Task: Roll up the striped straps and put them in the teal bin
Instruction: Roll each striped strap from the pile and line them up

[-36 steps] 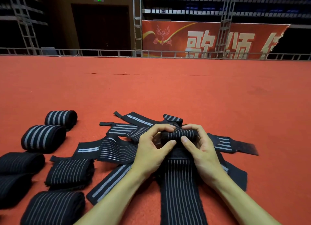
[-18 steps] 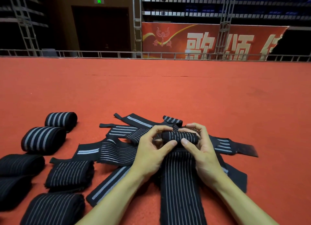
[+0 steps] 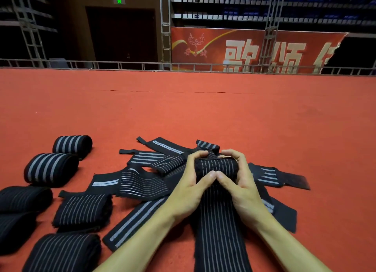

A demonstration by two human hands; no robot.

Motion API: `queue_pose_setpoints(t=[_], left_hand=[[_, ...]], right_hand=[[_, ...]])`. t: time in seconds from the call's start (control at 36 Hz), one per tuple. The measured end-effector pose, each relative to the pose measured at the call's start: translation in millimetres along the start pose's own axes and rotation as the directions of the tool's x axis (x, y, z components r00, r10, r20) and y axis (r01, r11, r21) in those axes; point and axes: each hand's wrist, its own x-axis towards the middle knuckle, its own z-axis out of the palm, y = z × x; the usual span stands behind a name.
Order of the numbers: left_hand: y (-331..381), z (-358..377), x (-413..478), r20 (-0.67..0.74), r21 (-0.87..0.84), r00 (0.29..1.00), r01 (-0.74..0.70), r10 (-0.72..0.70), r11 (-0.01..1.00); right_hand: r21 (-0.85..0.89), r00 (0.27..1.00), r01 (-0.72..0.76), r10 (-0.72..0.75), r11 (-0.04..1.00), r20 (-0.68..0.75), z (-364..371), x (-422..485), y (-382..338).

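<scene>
Red carpet (image 3: pixel 223 113) is spread beneath all. At near centre a striped strap (image 3: pixel 219 227) is laid flat, its far end wound into a roll (image 3: pixel 216 167). That roll is gripped by the left hand (image 3: pixel 189 192) and right hand (image 3: pixel 242 188), fingers curled over it, thumbs meeting on its near side. Behind, loose straps (image 3: pixel 142 182) are heaped; finished rolls (image 3: pixel 50 168) are set at left

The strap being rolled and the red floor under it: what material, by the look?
The strap being rolled: looks like woven elastic fabric, matte black with thin grey stripes; it curls softly and its edges look fuzzy. The red floor: probably short-pile carpet or felt, matte, with a faint seam across; fibre cannot be told.
</scene>
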Motion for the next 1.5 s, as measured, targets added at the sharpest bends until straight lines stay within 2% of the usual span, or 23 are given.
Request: queue_pose_setpoints(t=[0.19, 0.28, 0.39, 0.56, 0.72, 0.92, 1.06, 1.22, 1.39, 1.5], left_hand=[[3.1, -2.4, -0.2, 0.040, -0.048, 0.999, 0.038, -0.036, 0.998], [5.3, -4.3, 0.6, -0.010, -0.038, 0.999, -0.036, 0.036, 0.999], [6.7, -10.8, 3.6, -0.101, 0.077, 0.983, -0.144, 0.151, 0.987], [0.3, -7.7, 4.8, -0.128, 0.138, 0.968, -0.196, 0.214, 0.971], [3.7, -2.0, -0.4, 0.014, 0.085, 0.994, -0.110, 0.109, 0.990], [2.1, 0.6, 1.3, -0.044, -0.019, 0.999, -0.002, 0.001, 1.000], [0.3, 3.0, 2.5, -0.079, -0.019, 0.997, -0.003, 0.002, 1.000], [-2.9, -2.0, 6.0, -0.144, -0.175, 0.988, -0.080, 0.055, 0.981], [-5.5, -0.8, 3.6, -0.099, -0.130, 0.994, -0.049, 0.037, 0.990], [-5.9, 0.7, 3.4, -0.082, -0.182, 0.997, -0.004, -0.011, 0.983]], right_hand=[[0.019, 0.997, -0.057, 0.056, 0.998, 0.046, -2.1, -0.9, -0.3], [0.049, 0.997, -0.066, 0.064, 0.997, 0.031, -0.8, -0.2, 1.2], [0.103, 0.994, -0.101, 0.097, 0.990, 0.040, -0.4, 1.0, 3.1], [-0.077, 0.996, -0.082, 0.084, 0.994, 0.030, 2.5, 0.5, 3.7], [-0.057, 0.996, -0.085, 0.086, 0.995, 0.011, 2.3, -0.6, 0.3], [0.004, 0.996, -0.075, 0.075, 0.997, 0.041, 1.8, -1.7, 0.1], [-0.069, 0.999, -0.035, 0.035, 0.997, -0.007, 3.4, -1.3, 0.3], [0.134, 0.997, -0.066, 0.072, 0.989, -0.042, 3.7, 2.1, 1.8], [-0.038, 0.997, -0.077, 0.077, 0.996, -0.008, 5.3, -0.6, 3.3], [-0.046, 0.998, -0.058, 0.058, 0.997, 0.005, 5.2, -2.3, 1.5]])
